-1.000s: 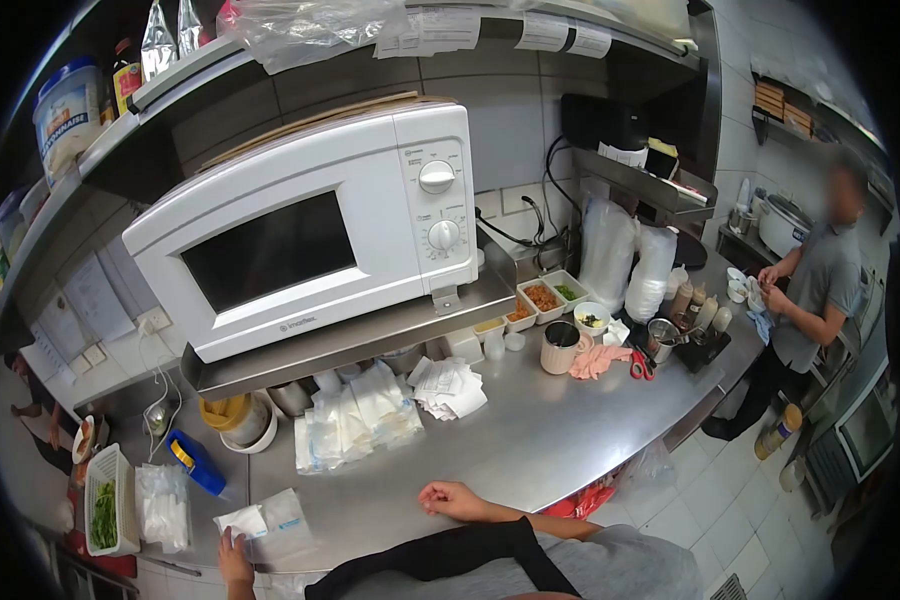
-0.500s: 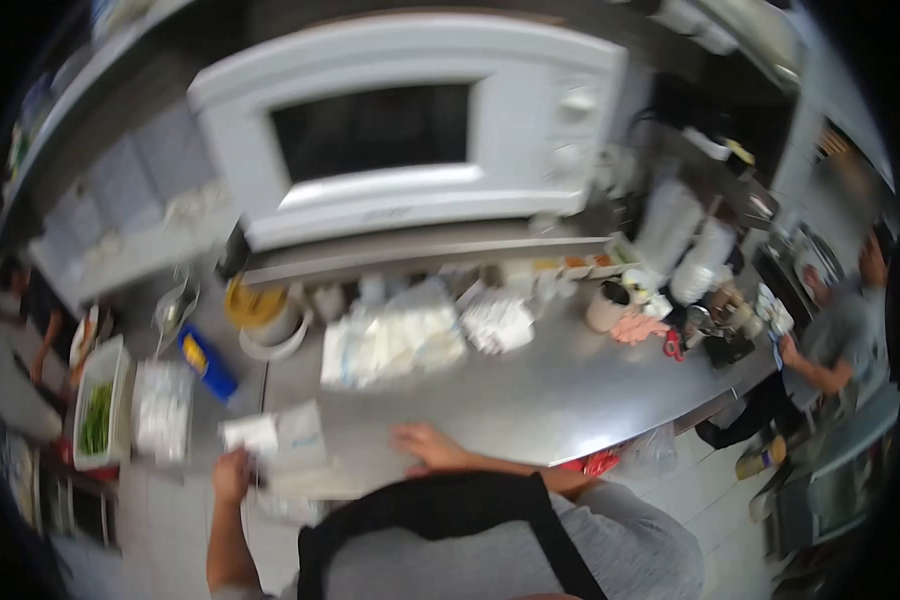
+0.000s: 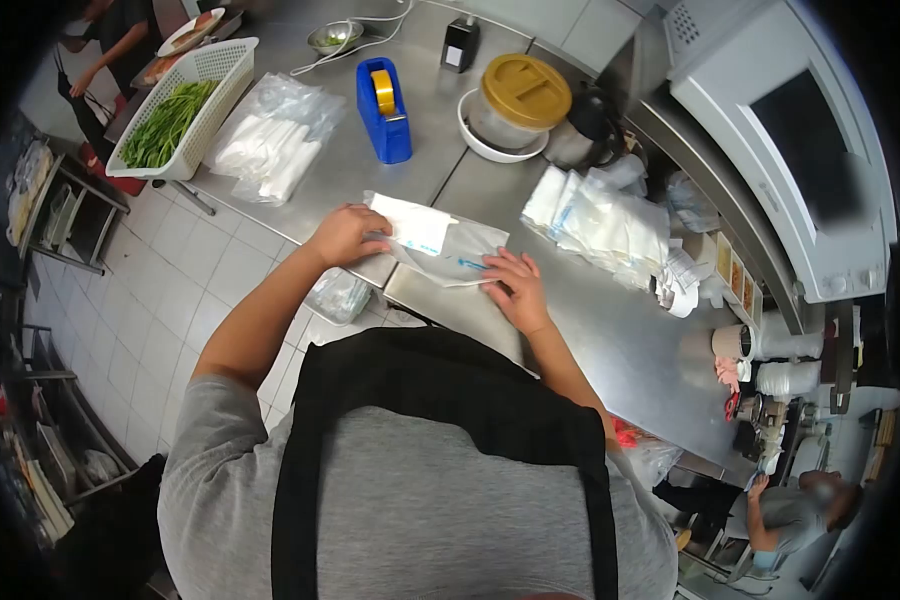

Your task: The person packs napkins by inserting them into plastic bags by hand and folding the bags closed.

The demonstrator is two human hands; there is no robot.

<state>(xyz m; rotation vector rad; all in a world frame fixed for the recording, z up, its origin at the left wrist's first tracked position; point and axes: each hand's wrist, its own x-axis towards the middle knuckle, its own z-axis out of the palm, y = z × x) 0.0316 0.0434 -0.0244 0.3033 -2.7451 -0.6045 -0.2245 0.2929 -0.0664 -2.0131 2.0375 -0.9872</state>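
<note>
A clear plastic bag [image 3: 450,262] with a white packet [image 3: 410,226] at its left end lies flat on the steel counter near the front edge. My left hand [image 3: 348,236] is closed on the bag's left end, its fingertips beside the packet. On the bag's right end rests my right hand [image 3: 516,290], fingers spread and touching the plastic near some blue print. A blue tape dispenser [image 3: 384,115] with yellow tape stands just behind the bag.
Left are plastic-wrapped white items [image 3: 270,145] and a white basket [image 3: 185,150] of green vegetables. Behind stand a tub with a yellow lid [image 3: 526,90] and stacked plastic bags [image 3: 600,220]. A microwave [image 3: 800,130] sits on the right shelf. Co-workers [image 3: 790,510] stand at both sides.
My view has turned left, toward the tape dispenser and basket. My right hand has come from the bare counter onto the bag's right end; my left hand stays at its left end.
</note>
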